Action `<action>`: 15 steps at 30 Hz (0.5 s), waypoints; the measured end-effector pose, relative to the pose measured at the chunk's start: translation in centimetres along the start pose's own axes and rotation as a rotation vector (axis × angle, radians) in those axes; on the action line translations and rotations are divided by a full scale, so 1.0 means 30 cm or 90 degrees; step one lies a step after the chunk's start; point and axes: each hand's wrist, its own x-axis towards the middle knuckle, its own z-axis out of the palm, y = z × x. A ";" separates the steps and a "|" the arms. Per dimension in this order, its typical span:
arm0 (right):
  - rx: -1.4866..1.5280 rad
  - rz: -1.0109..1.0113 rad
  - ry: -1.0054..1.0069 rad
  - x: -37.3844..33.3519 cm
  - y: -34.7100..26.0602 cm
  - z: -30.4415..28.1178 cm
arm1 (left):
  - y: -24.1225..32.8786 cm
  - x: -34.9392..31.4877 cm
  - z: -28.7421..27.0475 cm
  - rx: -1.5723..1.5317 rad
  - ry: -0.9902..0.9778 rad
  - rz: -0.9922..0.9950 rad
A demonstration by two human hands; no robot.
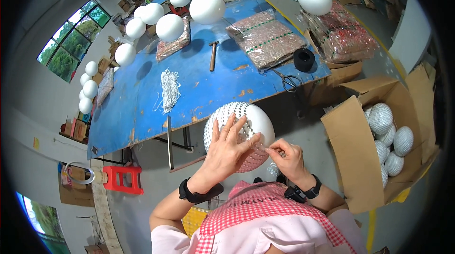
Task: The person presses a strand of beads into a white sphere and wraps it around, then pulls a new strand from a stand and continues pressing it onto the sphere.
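Note:
A white ball [265, 123] stands in front of my body, beyond the blue table's near edge. Netting of silver rhinestones [222, 116] covers its left and upper part, and its lower side looks pinkish. My left hand [226, 147] lies on the ball with fingers spread, pressing the netting. At the ball's lower right edge, my right hand [286, 157] is closed in a pinch. What its fingertips hold is too small to make out. Below that hand hangs a small silvery bundle [273, 169].
The blue table [199, 88] carries silver strands [169, 90], a hammer [213, 56], scissors [289, 81], a black tape roll [304, 59] and bagged rhinestone sheets [265, 38]. White balls [207, 8] are ranged around its far edges. A carton [353, 159] of covered balls is right; a red stool [122, 180], left.

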 end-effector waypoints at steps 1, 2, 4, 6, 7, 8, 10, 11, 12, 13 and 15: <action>-0.012 -0.040 0.029 0.004 -0.004 0.006 | -0.005 0.001 0.000 -0.003 0.011 0.001; -0.024 -0.080 0.058 0.007 -0.008 0.009 | -0.011 0.002 -0.001 -0.003 0.016 -0.002; -0.077 -0.123 0.053 0.009 -0.017 0.008 | -0.026 0.001 -0.006 -0.077 -0.012 -0.004; -0.131 -0.167 0.050 0.009 -0.018 0.008 | -0.027 0.002 -0.014 -0.068 -0.010 -0.003; -0.146 -0.176 0.052 0.008 -0.011 0.011 | -0.027 0.004 -0.019 -0.059 -0.012 0.001; -0.161 -0.186 0.055 0.010 -0.009 0.012 | -0.031 0.006 -0.022 -0.059 -0.009 0.000; -0.208 -0.213 0.056 0.019 -0.024 0.006 | -0.042 0.007 -0.027 -0.024 -0.016 0.028; -0.255 -0.236 0.060 0.023 -0.030 0.004 | -0.051 0.011 -0.022 -0.023 -0.013 0.026; -0.256 -0.239 0.059 0.026 -0.032 0.005 | -0.064 0.015 -0.013 -0.044 -0.010 0.028; -0.276 -0.241 0.049 0.029 -0.033 0.007 | -0.075 0.018 -0.005 -0.065 -0.006 0.030; -0.297 -0.245 0.038 0.034 -0.041 0.006 | -0.084 0.026 0.006 -0.127 -0.008 0.011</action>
